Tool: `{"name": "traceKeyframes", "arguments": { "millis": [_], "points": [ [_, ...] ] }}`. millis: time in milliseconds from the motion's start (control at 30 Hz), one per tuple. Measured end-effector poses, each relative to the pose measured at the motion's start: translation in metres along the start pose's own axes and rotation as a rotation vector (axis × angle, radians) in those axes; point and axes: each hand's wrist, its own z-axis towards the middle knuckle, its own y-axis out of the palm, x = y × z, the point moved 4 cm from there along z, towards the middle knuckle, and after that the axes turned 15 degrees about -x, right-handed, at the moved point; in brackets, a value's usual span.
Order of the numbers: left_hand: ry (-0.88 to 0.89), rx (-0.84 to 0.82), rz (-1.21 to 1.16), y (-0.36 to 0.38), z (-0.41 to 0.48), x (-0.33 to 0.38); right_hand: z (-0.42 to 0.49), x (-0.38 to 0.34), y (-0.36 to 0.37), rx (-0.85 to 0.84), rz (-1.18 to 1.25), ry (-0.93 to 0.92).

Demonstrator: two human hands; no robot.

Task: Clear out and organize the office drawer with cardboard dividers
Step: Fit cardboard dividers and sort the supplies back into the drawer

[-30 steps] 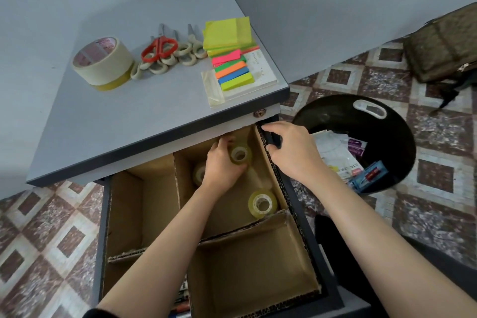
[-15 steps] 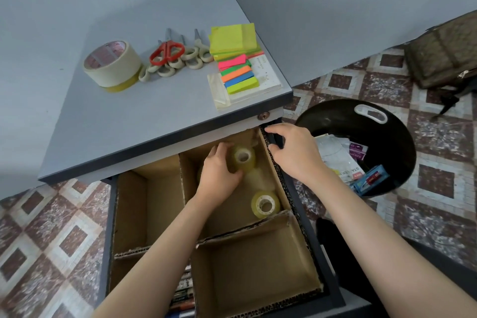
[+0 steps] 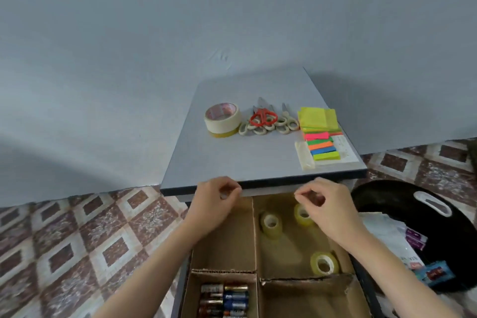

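Note:
The open drawer holds cardboard dividers (image 3: 255, 240). Three clear tape rolls lie in its back right compartment, one on the left (image 3: 271, 223), one at the back (image 3: 302, 215) and one near the front (image 3: 324, 263). Batteries (image 3: 224, 299) lie in the front left compartment. My left hand (image 3: 214, 204) hovers over the back left compartment at the desk's front edge, fingers loosely curled, holding nothing. My right hand (image 3: 325, 204) hovers over the tape compartment, also loosely curled and holding nothing; it partly hides the back roll.
On the desk top (image 3: 232, 162) sit a masking tape roll (image 3: 223, 120), several scissors (image 3: 263, 117), yellow sticky notes (image 3: 318, 119) and coloured index tabs (image 3: 321, 147). A black bin (image 3: 402, 204) with papers stands on the tiled floor to the right.
My left hand has let go of the tape roll and risen out of the compartment. My right hand has left the drawer's right edge. My view has tilted up toward the wall.

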Motion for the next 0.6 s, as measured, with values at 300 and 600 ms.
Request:
{"name": "traceKeyframes", "arguments": {
  "millis": [300, 600],
  "points": [
    [-0.192, 0.279, -0.002, -0.081, 0.086, -0.027, 0.010, -0.027, -0.015, -0.145, -0.051, -0.004],
    [-0.215, 0.130, 0.012, -0.075, 0.126, -0.039, 0.006, -0.011, -0.011, -0.200, -0.083, 0.038]
  ]
}}
